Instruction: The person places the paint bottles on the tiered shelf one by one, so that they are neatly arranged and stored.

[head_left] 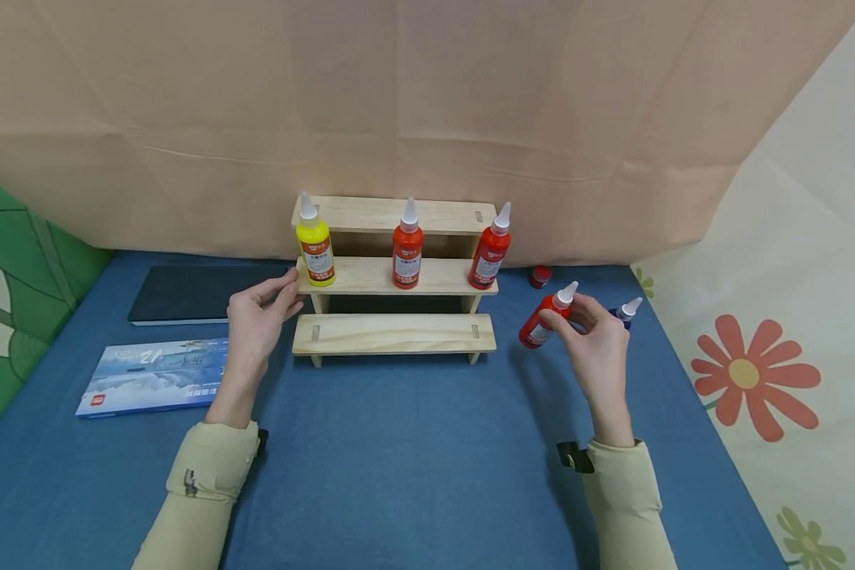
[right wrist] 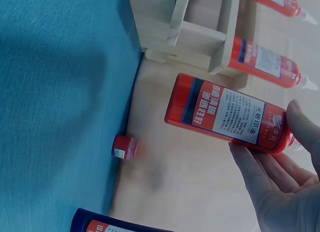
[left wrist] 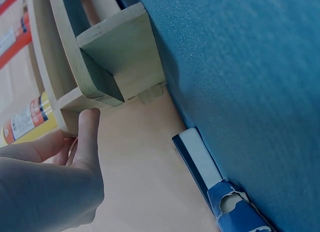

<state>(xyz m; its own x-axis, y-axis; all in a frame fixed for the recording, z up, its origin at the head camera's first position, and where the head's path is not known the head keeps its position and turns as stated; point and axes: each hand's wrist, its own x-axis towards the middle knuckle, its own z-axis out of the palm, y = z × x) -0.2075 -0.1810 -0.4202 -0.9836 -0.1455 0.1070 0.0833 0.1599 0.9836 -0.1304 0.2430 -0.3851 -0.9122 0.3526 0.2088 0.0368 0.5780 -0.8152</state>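
My right hand (head_left: 598, 340) pinches a red ink bottle (right wrist: 227, 112) near its white nozzle end, off the table and tilted. My left hand (head_left: 260, 321) holds the left end of a three-tier wooden shelf (head_left: 392, 336), finger and thumb about the corner of the middle tier. That tier carries a yellow bottle (head_left: 318, 253) at its left, a red bottle (head_left: 407, 257) in the middle and another red bottle (head_left: 488, 261) at its right, all with white nozzles. Beyond my right hand stands a dark blue bottle (head_left: 627, 311), partly hidden by the fingers.
A small red-capped jar (head_left: 540, 276) stands at the back of the blue table (head_left: 413, 475), right of the shelf. To the left lie a dark notebook (head_left: 185, 293) and a blue-and-white picture box (head_left: 157, 376). Beige cloth (head_left: 399, 111) hangs behind the shelf.
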